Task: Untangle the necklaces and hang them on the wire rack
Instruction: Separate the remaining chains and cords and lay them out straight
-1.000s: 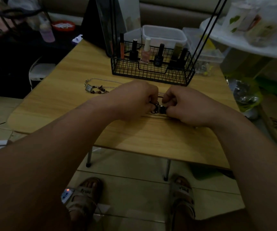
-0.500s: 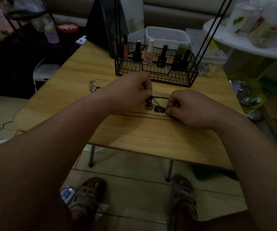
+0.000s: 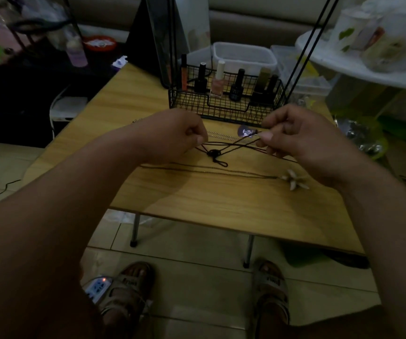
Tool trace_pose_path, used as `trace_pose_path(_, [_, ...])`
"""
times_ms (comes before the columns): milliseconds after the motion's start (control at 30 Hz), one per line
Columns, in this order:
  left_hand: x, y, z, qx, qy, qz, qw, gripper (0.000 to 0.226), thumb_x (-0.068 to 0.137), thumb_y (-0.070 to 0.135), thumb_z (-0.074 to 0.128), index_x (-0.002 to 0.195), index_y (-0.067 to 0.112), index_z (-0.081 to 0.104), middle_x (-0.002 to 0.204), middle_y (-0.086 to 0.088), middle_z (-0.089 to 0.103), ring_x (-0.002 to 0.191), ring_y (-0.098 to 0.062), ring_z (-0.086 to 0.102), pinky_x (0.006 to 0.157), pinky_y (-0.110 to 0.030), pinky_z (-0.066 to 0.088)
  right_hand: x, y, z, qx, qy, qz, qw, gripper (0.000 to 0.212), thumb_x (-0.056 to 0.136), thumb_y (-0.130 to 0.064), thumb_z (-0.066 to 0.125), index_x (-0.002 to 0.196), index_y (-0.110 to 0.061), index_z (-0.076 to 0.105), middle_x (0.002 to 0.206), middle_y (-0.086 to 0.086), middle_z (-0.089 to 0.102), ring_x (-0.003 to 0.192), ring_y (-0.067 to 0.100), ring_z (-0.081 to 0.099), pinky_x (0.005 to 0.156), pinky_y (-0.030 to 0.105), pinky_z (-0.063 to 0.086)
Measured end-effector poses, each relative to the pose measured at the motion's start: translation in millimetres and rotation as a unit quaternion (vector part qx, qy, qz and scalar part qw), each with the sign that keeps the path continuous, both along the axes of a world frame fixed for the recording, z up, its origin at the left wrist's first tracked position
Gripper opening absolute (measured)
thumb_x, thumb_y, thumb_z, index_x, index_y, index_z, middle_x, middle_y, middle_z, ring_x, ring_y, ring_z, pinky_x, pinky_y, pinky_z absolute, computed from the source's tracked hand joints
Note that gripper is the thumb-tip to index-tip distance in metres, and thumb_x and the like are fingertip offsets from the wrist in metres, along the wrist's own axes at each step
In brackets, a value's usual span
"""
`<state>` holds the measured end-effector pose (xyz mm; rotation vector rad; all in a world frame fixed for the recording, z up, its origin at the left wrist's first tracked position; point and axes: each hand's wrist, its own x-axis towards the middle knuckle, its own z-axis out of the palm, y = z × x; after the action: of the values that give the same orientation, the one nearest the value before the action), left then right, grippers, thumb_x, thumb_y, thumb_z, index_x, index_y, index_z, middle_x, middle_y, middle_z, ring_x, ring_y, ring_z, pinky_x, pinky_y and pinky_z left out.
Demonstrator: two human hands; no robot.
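Observation:
A black cord necklace (image 3: 224, 144) stretches between my two hands above the wooden table (image 3: 221, 199), with a dark knot (image 3: 214, 153) hanging near its middle. My left hand (image 3: 172, 135) pinches one end of the cord. My right hand (image 3: 292, 133) pinches the other end beside a pick-shaped pendant (image 3: 246, 131). A thin silver chain (image 3: 221, 133) lies behind the cord. A dark thin chain (image 3: 209, 171) with a pale shell flower pendant (image 3: 294, 181) lies flat nearer me. The black wire rack (image 3: 224, 104) stands just behind my hands.
Several nail polish bottles (image 3: 217, 81) stand in the rack's basket, and its two black rods (image 3: 312, 45) rise at the right. A white plastic tub (image 3: 243, 56) sits behind it. A round white table (image 3: 358, 67) with clutter is at the right. My sandalled feet rest on the tiled floor.
My hands have moved apart and lifted a little, pulling the black cord out into a spread line. The pick pendant and the shell flower pendant have come into sight.

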<state>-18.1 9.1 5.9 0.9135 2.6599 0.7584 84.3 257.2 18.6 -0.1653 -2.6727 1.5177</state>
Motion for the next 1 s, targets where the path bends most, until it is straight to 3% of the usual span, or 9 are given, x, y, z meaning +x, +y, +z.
trace_pose_path(133, [-3,-7,0,-0.044,0.01,0.013,0.999,0.017,0.106,0.026,0.057,0.115,0.028,0.071,0.11,0.009,0.063,0.102,-0.011,0.058,0.077,-0.029,0.044,6,9,8,-0.042,0.016,-0.002,0.999,0.019,0.098,-0.008,0.064,0.112,-0.02,0.065,0.086,0.001,0.077,0.078,0.012,0.07,0.068,0.025,0.055])
trace_pose_path(333, [-1,-15,4,-0.018,0.012,0.036,0.999,0.01,0.105,0.027,0.058,0.103,0.027,0.068,0.097,0.012,0.06,0.086,-0.005,0.056,0.066,-0.026,0.04,9,13,9,-0.04,0.046,-0.06,0.996,0.022,0.099,-0.002,0.055,0.108,-0.017,0.069,0.079,0.003,0.069,0.063,0.005,0.059,0.059,0.021,0.048])
trace_pose_path(600, [7,-24,1,0.007,0.002,0.03,1.0,0.005,0.099,0.025,0.067,0.097,0.028,0.064,0.093,0.01,0.062,0.083,-0.01,0.059,0.063,-0.024,0.04,8,2,11,-0.043,0.075,-0.043,0.995,0.025,0.098,-0.003,0.056,0.098,-0.024,0.069,0.072,-0.004,0.069,0.068,0.009,0.059,0.065,0.03,0.047])
trace_pose_path(700, [12,-19,-1,0.057,0.018,0.029,0.998,0.022,0.094,0.033,0.074,0.112,0.032,0.062,0.105,0.018,0.057,0.098,-0.002,0.058,0.071,-0.018,0.042,10,-8,14,-0.035,0.087,-0.004,0.996,0.023,0.098,0.0,0.057,0.101,-0.021,0.067,0.076,0.0,0.069,0.073,0.009,0.064,0.064,0.028,0.049])
trace_pose_path(833, [29,3,2,0.127,0.006,-0.052,0.99,0.044,0.096,0.041,0.072,0.137,0.034,0.059,0.129,0.021,0.06,0.122,0.006,0.053,0.09,-0.012,0.042,9,-21,13,-0.014,0.089,0.034,0.995,0.019,0.098,-0.001,0.061,0.101,-0.019,0.067,0.082,0.005,0.066,0.073,0.0,0.064,0.061,0.021,0.049])
trace_pose_path(867, [32,8,3,0.131,-0.011,-0.07,0.989,0.041,0.097,0.039,0.071,0.137,0.032,0.061,0.13,0.019,0.063,0.123,0.006,0.054,0.095,-0.014,0.043,8,-22,12,-0.011,0.087,0.038,0.995,0.018,0.097,-0.002,0.061,0.102,-0.019,0.067,0.081,0.003,0.066,0.071,0.0,0.064,0.06,0.021,0.048])
trace_pose_path(933, [35,14,3,0.145,-0.051,-0.079,0.985,0.024,0.099,0.032,0.07,0.123,0.03,0.067,0.117,0.012,0.072,0.115,-0.001,0.063,0.1,-0.031,0.053,6,-24,10,-0.003,0.078,0.044,0.996,0.016,0.097,-0.003,0.062,0.102,-0.018,0.067,0.077,-0.002,0.066,0.069,0.001,0.062,0.06,0.022,0.048])
trace_pose_path(1000, [35,13,4,0.153,-0.077,-0.068,0.983,0.009,0.099,0.029,0.07,0.108,0.027,0.069,0.098,0.006,0.076,0.097,-0.013,0.072,0.092,-0.051,0.057,5,-23,8,0.004,0.069,0.048,0.996,0.016,0.097,-0.004,0.063,0.102,-0.019,0.067,0.077,-0.002,0.069,0.07,0.003,0.062,0.06,0.022,0.049])
